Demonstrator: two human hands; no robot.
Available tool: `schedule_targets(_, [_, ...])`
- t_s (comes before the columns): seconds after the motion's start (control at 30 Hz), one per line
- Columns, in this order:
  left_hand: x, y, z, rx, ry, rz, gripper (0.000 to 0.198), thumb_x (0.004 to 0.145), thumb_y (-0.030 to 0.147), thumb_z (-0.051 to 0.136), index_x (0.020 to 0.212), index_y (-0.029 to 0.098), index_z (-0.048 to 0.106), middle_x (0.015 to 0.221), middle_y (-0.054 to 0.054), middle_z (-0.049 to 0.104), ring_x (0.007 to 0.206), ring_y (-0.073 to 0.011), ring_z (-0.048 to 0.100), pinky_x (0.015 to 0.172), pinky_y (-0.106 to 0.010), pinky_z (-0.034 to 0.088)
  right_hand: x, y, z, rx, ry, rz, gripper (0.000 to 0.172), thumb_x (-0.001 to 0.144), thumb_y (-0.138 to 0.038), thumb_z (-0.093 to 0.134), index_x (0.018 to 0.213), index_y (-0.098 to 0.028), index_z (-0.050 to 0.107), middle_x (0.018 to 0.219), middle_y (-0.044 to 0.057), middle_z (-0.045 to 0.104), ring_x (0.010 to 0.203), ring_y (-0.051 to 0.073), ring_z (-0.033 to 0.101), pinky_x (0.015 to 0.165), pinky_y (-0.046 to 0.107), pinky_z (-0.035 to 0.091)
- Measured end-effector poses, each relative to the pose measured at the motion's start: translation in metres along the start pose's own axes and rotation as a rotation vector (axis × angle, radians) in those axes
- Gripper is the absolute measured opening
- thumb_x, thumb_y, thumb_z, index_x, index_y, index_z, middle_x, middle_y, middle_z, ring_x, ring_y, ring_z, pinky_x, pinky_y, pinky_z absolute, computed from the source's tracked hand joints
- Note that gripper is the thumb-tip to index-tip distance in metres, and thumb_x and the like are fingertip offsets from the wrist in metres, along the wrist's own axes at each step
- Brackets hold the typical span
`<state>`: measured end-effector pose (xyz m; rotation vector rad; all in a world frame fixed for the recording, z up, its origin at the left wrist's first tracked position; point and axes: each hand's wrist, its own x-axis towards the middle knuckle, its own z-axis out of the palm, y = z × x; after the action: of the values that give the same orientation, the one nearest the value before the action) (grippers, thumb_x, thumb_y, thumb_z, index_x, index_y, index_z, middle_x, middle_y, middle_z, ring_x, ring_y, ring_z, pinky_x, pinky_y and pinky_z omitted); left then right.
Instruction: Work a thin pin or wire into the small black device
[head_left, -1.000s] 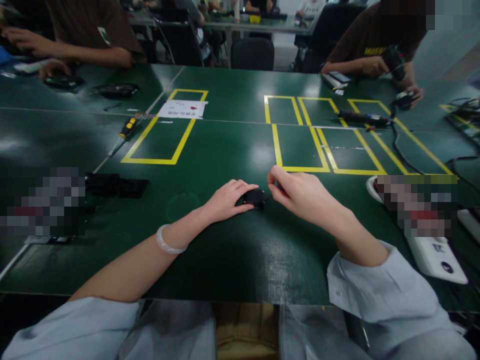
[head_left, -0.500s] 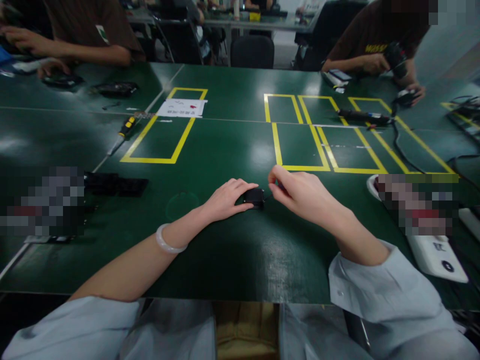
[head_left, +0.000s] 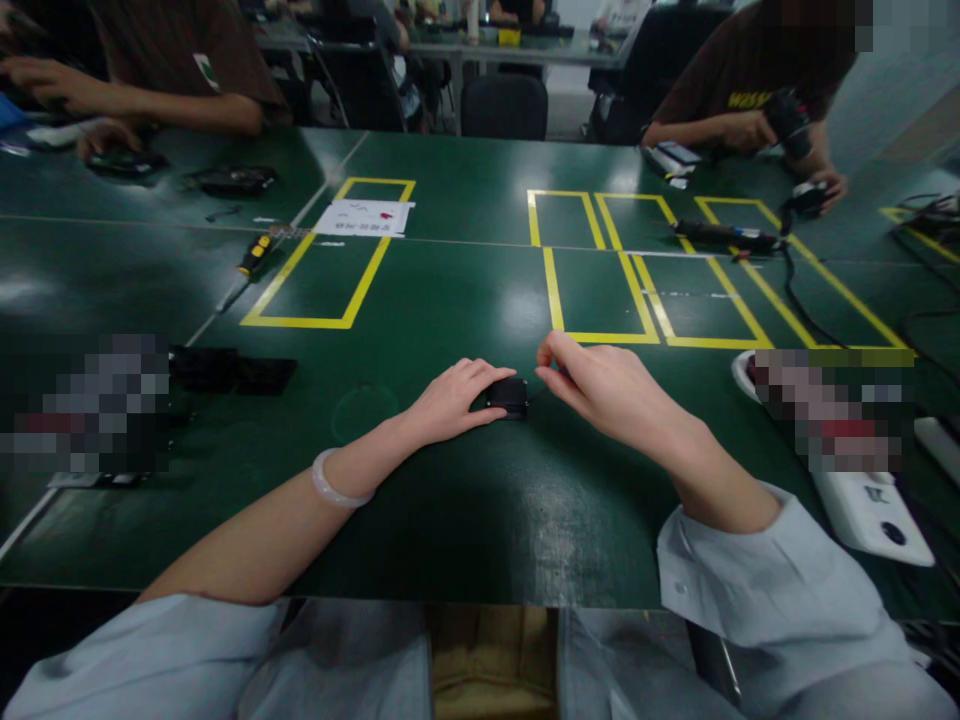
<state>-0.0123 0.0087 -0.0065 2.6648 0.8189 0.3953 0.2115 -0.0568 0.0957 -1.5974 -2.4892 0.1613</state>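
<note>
A small black box-shaped part [head_left: 510,398] rests on the green table [head_left: 480,510], held at its left side between the thumb and fingers of my left hand [head_left: 459,400]. Just to its right, my right hand [head_left: 600,385] is closed in a pinch, thumb against curled fingers. A faint thin dark line runs from the part towards these fingertips; what they hold is mostly hidden and too small to name.
Black parts [head_left: 232,370] lie at left, near a yellow-and-black screwdriver [head_left: 256,254]. A paper sheet [head_left: 364,217] and yellow tape outlines mark the far half. At right are a white device [head_left: 874,515] and a dark cylindrical tool [head_left: 727,236]. Two people sit opposite.
</note>
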Motion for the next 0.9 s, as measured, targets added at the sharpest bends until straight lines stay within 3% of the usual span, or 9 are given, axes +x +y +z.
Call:
schedule_targets(0.2, [-0.0002, 0.0008, -0.0005, 0.001, -0.002, 0.002, 0.051, 0.093, 0.048, 0.05, 0.136, 0.022, 0.044, 0.116, -0.009, 0.057, 0.102, -0.0245, 0.05, 0.09, -0.037, 0.041, -0.0017, 0.0005, -0.0016, 0.002, 0.004, -0.008, 0.017, 0.094, -0.03, 0.04, 0.104, -0.019, 0.048, 0.076, 0.001, 0.064, 0.063, 0.016, 0.058, 0.054, 0.025, 0.026])
schedule_targets(0.4, [-0.0002, 0.0007, -0.0012, -0.001, 0.003, 0.006, 0.05, 0.093, 0.047, 0.051, 0.136, 0.023, 0.044, 0.114, -0.008, 0.057, 0.102, -0.024, 0.05, 0.09, -0.036, 0.041, -0.0023, -0.0017, -0.0035, -0.047, -0.03, 0.014, 0.027, 0.098, -0.04, 0.034, 0.101, -0.019, 0.05, 0.067, 0.001, 0.061, 0.058, 0.017, 0.056, 0.053, 0.025, 0.024])
schedule_targets(0.67, [-0.0003, 0.001, -0.0012, 0.001, -0.004, 0.004, 0.05, 0.093, 0.047, 0.05, 0.137, 0.022, 0.044, 0.116, -0.009, 0.056, 0.103, -0.0244, 0.05, 0.09, -0.036, 0.04, -0.0048, -0.0026, -0.0046, -0.001, -0.025, -0.03, 0.017, 0.094, -0.029, 0.04, 0.106, -0.019, 0.048, 0.079, 0.002, 0.066, 0.063, 0.015, 0.058, 0.054, 0.025, 0.025])
schedule_targets(0.8, [0.0003, 0.001, -0.0017, -0.004, -0.002, 0.008, 0.05, 0.093, 0.047, 0.051, 0.137, 0.023, 0.043, 0.116, -0.008, 0.057, 0.102, -0.0239, 0.05, 0.09, -0.036, 0.04, -0.004, -0.005, -0.0065, -0.032, -0.048, -0.005, 0.023, 0.097, -0.038, 0.037, 0.103, -0.019, 0.049, 0.073, 0.002, 0.064, 0.06, 0.016, 0.057, 0.053, 0.025, 0.024])
schedule_targets(0.9, [0.0004, 0.0009, -0.0017, -0.004, -0.003, -0.004, 0.05, 0.093, 0.048, 0.05, 0.137, 0.024, 0.044, 0.116, -0.009, 0.057, 0.103, -0.0243, 0.05, 0.09, -0.037, 0.041, -0.0039, -0.0063, -0.0079, -0.058, -0.063, 0.0, 0.023, 0.097, -0.035, 0.034, 0.103, -0.019, 0.05, 0.072, 0.002, 0.064, 0.06, 0.016, 0.057, 0.053, 0.025, 0.023])
